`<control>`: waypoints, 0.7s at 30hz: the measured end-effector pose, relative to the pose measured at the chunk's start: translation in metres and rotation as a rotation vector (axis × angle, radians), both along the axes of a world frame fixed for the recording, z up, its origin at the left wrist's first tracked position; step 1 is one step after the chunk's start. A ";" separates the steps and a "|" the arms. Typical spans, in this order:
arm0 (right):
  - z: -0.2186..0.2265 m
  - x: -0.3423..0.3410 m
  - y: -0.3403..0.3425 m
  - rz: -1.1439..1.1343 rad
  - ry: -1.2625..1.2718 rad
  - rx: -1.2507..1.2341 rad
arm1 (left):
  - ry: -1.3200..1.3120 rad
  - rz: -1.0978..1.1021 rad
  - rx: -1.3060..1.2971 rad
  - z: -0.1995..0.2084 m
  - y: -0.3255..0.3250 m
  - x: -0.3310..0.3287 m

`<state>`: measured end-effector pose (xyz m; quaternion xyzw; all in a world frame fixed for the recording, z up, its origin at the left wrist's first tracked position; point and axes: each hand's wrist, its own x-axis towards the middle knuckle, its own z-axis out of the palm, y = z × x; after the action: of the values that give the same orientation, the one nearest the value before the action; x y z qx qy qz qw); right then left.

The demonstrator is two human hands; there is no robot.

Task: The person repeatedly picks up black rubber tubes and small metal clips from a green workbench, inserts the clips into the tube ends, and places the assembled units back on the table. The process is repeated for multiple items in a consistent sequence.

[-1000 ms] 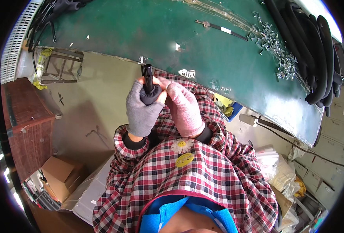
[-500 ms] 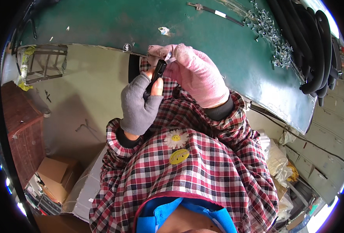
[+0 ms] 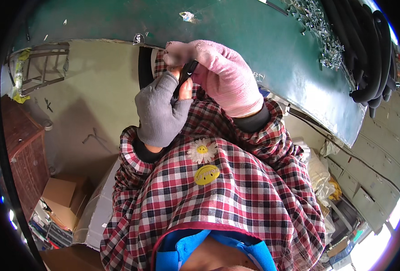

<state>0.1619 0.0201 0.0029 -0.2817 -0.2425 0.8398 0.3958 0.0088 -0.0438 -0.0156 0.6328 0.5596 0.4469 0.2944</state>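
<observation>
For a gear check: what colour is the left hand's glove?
The glove on the left hand is grey, best seen in the head view.

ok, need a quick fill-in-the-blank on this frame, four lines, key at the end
1. The knitted fingerless glove on the left hand is coloured ____.
2. The fabric glove on the right hand is coloured ____.
3. The bare fingertips against the slim black cylindrical piece belong to the ____ hand.
4. The thick, long tubes beside the heap of small silvery metal pieces are coloured ____.

Missing words: grey; pink; left; black.
</observation>
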 end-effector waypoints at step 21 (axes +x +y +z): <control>0.033 0.064 0.128 -0.222 -1.742 1.482 | -0.058 0.037 -0.312 -0.008 0.038 -0.018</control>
<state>0.2263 0.1483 0.0357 -0.4848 -0.8423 -0.0284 0.2339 -0.0091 -0.0062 -0.0235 0.5556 0.6251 0.3782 0.3968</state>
